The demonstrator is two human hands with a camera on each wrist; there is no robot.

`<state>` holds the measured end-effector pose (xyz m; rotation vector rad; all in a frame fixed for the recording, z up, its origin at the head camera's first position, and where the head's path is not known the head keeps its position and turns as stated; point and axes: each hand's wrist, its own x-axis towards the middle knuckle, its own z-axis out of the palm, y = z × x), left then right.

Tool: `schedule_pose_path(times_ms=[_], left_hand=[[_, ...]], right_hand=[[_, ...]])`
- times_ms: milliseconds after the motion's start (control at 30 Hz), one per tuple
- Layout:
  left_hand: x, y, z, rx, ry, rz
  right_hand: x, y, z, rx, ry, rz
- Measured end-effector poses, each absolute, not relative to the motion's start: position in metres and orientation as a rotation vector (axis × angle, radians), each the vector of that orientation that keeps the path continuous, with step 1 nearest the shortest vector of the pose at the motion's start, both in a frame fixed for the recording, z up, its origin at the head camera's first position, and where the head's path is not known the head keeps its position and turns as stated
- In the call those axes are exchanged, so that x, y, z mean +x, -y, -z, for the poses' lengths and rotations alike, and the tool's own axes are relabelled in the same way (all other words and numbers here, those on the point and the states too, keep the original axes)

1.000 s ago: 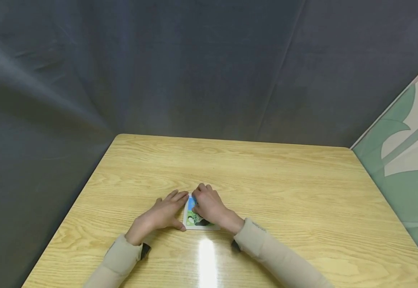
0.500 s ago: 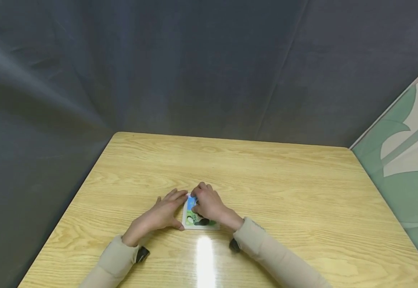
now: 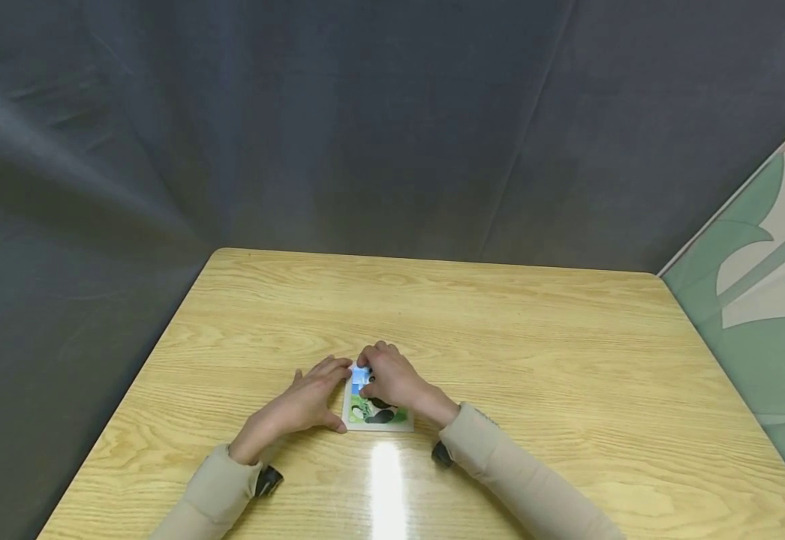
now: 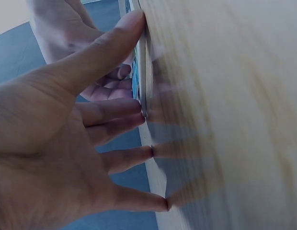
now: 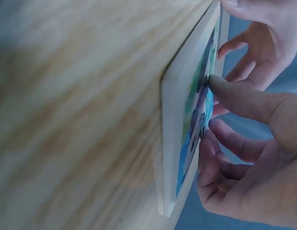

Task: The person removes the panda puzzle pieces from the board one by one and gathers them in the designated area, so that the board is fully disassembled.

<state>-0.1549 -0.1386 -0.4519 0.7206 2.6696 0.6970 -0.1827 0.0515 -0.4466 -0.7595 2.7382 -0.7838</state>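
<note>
A small picture puzzle with a pale frame lies flat on the table; its picture shows a black-and-white panda-like animal, green below and blue above. My left hand stands at its left side, thumb and fingers spread and fairly straight, fingertips at the frame's edge. In the left wrist view the other fingertips of this hand touch the tabletop. My right hand is over the picture, thumb and curled forefinger pinching a blue puzzle piece at the upper left. That piece shines lighter than the blue beside it. The hand hides the picture's upper right.
The wood-grain table stretches around the puzzle on all sides. A dark curtain hangs behind and to the left. At the right is a cloth with green leaf shapes. A bright light reflection lies on the table in front.
The upper-left blue piece between my right thumb and forefinger has turned lighter and shows a distinct lower edge. My right hand has shifted only slightly; my left hand stays at the frame.
</note>
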Motion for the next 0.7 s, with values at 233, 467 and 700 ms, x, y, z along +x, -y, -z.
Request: schedule_pose_path(times_ms=[233, 467, 700], left_hand=[[-0.1560, 0.1382, 0.4517, 0.737, -2.671, -0.683], [-0.1563, 0.1382, 0.4515, 0.729, -2.667, -0.674], [-0.1550, 0.1387, 0.4510, 0.713, -2.659, -0.690]], right_hand=[[-0.1826, -0.0540, 0.4463, -0.864, -2.760, 0.770], [-0.1847, -0.0556, 0.4478, -0.991, -2.776, 0.759], [-0.1808, -0.0534, 0.4482, -1.142, -2.796, 0.646]])
